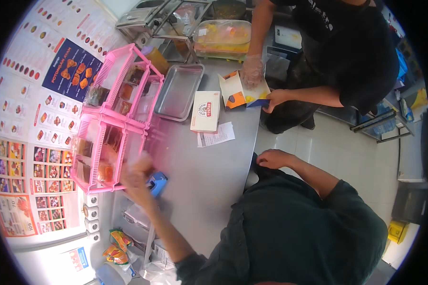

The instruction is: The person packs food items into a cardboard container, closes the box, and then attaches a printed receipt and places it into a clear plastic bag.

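Observation:
My left hand [139, 175] reaches across the steel counter [185, 180] to the lower right side of the pink rack [126, 159]. Motion smears its fingers, so whether it holds anything is unclear. Just beside that hand lies a blue tool [157, 184], perhaps a tape dispenser. Sachets of sauce, orange and dark brown, fill the rack's compartments, among them an orange sachet [105, 172]. My right hand [272, 158] rests by my dark trousers with its fingers curled in, and nothing shows in it. A closed white printed box [206, 111] stands on the counter, touching a paper slip [216, 135].
Across from me a person in black, one hand gloved [252, 72], handles an open box [232, 95] with yellow food. Behind are a metal tray [178, 92] and a lidded plastic tub [222, 38]. Menu posters [71, 71] cover the left wall. Orange-green packets [116, 254] lie below.

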The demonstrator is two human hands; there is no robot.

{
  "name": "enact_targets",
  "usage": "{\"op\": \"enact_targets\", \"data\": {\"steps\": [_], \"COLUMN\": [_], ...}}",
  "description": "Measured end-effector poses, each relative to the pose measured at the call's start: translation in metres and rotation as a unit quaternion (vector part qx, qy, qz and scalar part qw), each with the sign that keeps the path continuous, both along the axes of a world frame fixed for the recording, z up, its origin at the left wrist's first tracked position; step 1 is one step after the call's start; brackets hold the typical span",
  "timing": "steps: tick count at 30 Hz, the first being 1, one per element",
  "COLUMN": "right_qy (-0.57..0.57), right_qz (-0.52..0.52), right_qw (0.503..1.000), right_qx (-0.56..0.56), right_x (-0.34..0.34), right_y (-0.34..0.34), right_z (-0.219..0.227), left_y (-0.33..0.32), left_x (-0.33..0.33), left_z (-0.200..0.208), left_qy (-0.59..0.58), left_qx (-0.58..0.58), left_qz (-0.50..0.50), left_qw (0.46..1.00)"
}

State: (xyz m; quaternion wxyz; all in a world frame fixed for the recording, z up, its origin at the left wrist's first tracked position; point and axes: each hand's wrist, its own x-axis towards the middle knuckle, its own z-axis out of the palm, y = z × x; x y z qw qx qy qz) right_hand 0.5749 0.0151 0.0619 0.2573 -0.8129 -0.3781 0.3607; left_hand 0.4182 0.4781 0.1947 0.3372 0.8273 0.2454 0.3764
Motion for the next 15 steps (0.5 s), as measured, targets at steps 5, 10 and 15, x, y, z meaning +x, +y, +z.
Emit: {"op": "enact_targets", "data": {"steps": [5, 10, 15], "right_qy": [0.135, 0.206, 0.149], "right_qz": [-0.012, 0.065, 0.131], "right_qw": [0.975, 0.959, 0.971], "right_qx": [0.174, 0.185, 0.134], "right_x": [0.002, -0.011, -0.02], "right_y": [0.069, 0.107, 0.124], "right_z": [0.034, 0.028, 0.046], "left_y": [-0.15, -0.222, -0.21], "left_x": [-0.033, -0.033, -0.039], "left_z": [-0.073, -0.079, -0.084], "left_qy": [0.07, 0.039, 0.031], "left_qx": [-0.302, -0.507, -0.422], "left_qz": [-0.125, -0.188, -0.214], "left_qw": [0.942, 0.84, 0.881]}}
